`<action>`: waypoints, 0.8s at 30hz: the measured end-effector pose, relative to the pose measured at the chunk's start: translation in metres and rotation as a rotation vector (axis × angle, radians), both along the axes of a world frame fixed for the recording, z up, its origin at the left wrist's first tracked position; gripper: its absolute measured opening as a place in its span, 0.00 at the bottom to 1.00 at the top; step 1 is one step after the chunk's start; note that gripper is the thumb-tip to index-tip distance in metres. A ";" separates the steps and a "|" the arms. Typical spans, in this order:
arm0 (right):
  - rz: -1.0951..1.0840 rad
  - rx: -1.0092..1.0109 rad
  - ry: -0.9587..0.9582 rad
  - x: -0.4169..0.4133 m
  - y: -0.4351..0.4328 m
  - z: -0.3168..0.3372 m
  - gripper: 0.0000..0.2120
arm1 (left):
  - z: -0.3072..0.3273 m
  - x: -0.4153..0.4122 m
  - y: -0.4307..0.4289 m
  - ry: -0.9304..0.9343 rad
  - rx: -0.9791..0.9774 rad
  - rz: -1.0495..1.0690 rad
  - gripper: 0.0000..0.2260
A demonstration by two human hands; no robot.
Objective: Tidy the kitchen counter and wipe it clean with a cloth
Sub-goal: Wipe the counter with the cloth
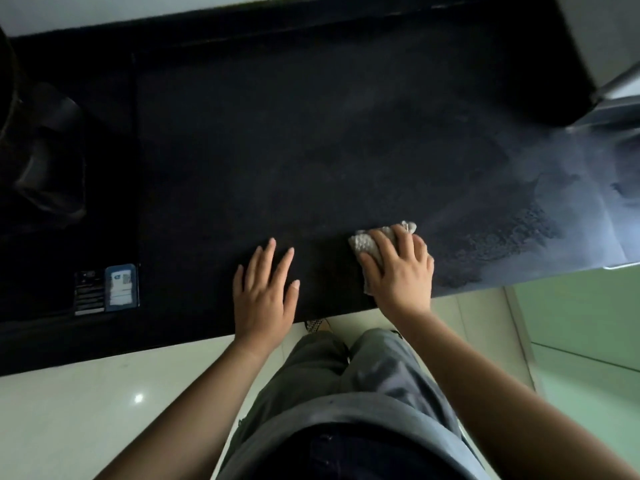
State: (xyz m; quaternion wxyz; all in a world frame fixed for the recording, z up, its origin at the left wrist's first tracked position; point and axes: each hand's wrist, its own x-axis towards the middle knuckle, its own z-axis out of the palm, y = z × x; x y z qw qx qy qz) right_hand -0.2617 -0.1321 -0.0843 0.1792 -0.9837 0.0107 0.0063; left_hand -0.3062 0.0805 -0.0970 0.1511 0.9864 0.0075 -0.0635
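The black kitchen counter point(311, 133) fills the upper part of the head view. My right hand point(398, 271) lies flat on a crumpled pale cloth point(363, 242), pressing it onto the counter near the front edge. My left hand point(265, 292) rests flat on the bare counter a little to the left, fingers spread, holding nothing. Wet streaks and a damp, speckled patch point(498, 244) show on the counter to the right of the cloth.
A dark cooktop with a pot support point(45, 150) and a blue and white label point(121, 287) sits at the left. A grey appliance or cabinet corner point(609, 64) stands at the back right. The counter's front edge point(173, 351) runs above a pale tiled floor.
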 end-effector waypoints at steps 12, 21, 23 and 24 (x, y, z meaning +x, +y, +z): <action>-0.107 -0.022 0.053 0.012 -0.029 0.005 0.20 | 0.008 0.002 0.008 0.111 0.059 -0.075 0.24; -0.062 -0.002 0.165 -0.001 -0.075 0.023 0.20 | 0.028 0.006 -0.019 0.179 0.063 -0.010 0.24; -0.133 0.054 0.172 -0.011 -0.100 0.030 0.19 | 0.033 0.004 -0.037 0.201 0.047 -0.026 0.24; -0.161 0.086 0.168 -0.017 -0.113 0.034 0.18 | 0.036 0.003 -0.049 0.205 0.038 -0.048 0.24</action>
